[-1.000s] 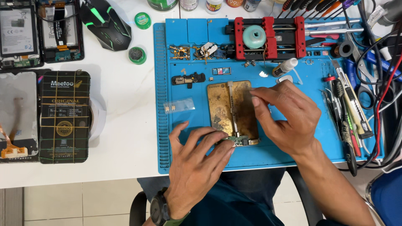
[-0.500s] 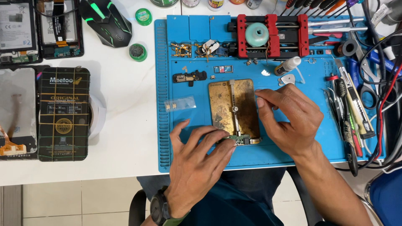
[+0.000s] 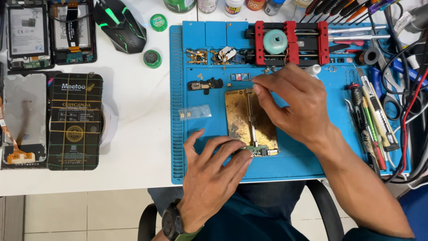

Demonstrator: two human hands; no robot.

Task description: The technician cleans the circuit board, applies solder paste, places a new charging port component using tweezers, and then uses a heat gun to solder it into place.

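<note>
A brass-coloured holder plate lies on the blue work mat. A small green circuit board sits at the plate's near edge. My left hand, with a watch on the wrist, pinches this board with its fingertips. My right hand hovers over the plate's far right corner. Its thumb and forefinger are pinched together near a tiny part tray. Whether anything is between them is too small to tell.
A red clamp fixture stands at the mat's back. Screwdrivers and tweezers and cables crowd the right. A clear bag, two green tins, a mouse, opened phones and a black box lie on the left.
My right hand has lifted from the plate's right side and moved toward the back of the mat, fingers pinched. My left hand stays on the small board.
</note>
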